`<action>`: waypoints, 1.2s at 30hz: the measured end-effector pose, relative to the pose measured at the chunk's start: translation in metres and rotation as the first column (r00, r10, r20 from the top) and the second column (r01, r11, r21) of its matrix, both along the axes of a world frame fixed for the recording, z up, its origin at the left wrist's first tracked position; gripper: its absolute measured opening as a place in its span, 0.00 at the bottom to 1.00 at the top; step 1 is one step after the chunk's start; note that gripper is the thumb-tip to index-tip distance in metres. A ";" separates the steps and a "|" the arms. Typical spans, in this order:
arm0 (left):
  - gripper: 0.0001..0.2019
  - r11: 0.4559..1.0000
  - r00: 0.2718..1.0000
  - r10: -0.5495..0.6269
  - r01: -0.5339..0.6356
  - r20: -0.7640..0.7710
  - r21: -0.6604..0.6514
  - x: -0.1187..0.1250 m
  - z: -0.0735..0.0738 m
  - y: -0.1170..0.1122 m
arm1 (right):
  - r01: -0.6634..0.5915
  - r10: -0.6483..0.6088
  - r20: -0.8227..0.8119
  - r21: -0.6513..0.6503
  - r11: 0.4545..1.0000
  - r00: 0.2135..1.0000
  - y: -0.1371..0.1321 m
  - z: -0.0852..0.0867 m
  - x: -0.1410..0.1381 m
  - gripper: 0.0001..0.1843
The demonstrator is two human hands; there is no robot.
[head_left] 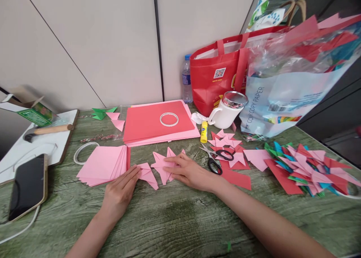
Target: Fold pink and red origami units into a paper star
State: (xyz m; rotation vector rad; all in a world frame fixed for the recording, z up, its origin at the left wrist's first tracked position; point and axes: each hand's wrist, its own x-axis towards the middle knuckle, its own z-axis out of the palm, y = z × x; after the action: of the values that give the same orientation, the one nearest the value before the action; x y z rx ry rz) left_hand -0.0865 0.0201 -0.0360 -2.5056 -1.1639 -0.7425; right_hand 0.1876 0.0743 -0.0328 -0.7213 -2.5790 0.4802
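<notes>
My left hand (120, 190) lies on the table with its fingers stretched out side by side. Its fingertips touch the left end of a folded pink paper piece (148, 176). Just left of that hand a fanned stack of pink paper squares (101, 162) overlaps some red paper. My right hand (193, 172) rests with fingers extended and slightly apart on pink folded paper with pointed tips (160, 163), partly covered by the fingers. Beyond this hand, black-handled scissors (217, 155) lie partly on pink and red folded pieces (225, 141).
Behind the hands, a tape roll (161, 123) sits on red paper sheets (141, 122). A yellow glue stick (204, 132), white mug (227, 111), red bag (211, 77) and plastic copy-paper bag (270, 100) stand beyond. Coloured folded pieces (310, 164) pile at right; a phone (26, 188) lies left.
</notes>
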 end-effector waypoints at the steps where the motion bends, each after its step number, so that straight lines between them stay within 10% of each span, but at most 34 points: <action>1: 0.15 1.000 1.000 -0.005 0.005 0.002 -0.008 0.000 0.000 0.000 | -0.001 0.001 -0.003 0.001 1.000 1.000 0.000 -0.001 0.000 0.17; 36: 0.19 0.991 1.000 -0.025 0.026 0.009 -0.129 -0.001 -0.002 0.001 | 0.014 -0.014 0.010 -0.011 1.000 1.000 0.000 -0.001 0.000 0.17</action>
State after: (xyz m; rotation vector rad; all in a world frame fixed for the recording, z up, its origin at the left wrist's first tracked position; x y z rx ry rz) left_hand -0.0876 0.0214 -0.0384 -2.6303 -1.2213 -0.7037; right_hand 0.1875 0.0739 -0.0336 -0.7471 -2.5805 0.4884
